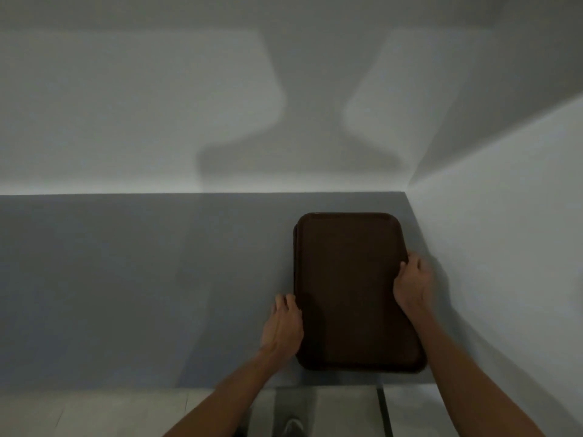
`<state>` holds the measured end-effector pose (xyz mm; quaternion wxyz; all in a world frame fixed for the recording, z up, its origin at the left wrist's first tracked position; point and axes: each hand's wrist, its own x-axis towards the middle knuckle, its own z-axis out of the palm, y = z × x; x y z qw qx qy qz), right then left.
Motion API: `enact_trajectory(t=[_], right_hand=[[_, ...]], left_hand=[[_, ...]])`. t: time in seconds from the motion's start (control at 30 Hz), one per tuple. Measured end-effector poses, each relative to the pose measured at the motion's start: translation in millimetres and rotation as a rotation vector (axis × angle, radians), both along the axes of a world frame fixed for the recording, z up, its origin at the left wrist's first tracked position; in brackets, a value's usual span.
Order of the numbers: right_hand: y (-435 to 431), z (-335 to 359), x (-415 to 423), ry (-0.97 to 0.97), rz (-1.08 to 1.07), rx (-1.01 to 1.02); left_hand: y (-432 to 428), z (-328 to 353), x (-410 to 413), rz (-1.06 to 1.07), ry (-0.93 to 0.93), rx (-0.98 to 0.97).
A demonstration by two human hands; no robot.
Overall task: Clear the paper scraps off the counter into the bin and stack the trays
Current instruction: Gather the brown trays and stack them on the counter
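Stacked dark brown rectangular plastic trays (353, 288) lie flat, edges nearly aligned, at the right end of the grey counter (142, 279).

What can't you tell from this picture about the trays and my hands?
- Tray count: in the head view, the top brown tray covers whatever lies beneath it. Only a sliver of a lower rim shows on its left.
- Right hand fingertips: they curl over the tray's right rim and are hidden by the hand itself.
- Left hand palm side: it is turned away, against the tray's left edge.
- Bin: outside the frame.
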<state>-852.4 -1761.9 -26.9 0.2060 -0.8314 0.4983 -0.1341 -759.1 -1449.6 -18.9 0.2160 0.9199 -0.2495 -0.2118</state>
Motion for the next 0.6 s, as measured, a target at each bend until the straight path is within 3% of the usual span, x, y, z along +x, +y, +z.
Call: enact_trajectory(t=[0.1,0.17,0.27,0.43,0.6], right_hand=[[-2,-12,15,0.028,0.027,0.039],[0,-22,16,0.038,0.023,0.093],[8,-41,7,0.201,0.078,0.052],[8,-40,12,0.328,0.121,0.029],[68,6,54,0.185,0.158,-0.054]], left_hand=[[-4,-8,1,0.112,0.125,-0.017],[-8,-10,2,0.073,0.116,0.015],[-11,-11,2,-0.032,0.107,0.114],[-5,-10,7,-0.055,0.124,0.097],[39,6,37,-0.022,0.082,-0.019]])
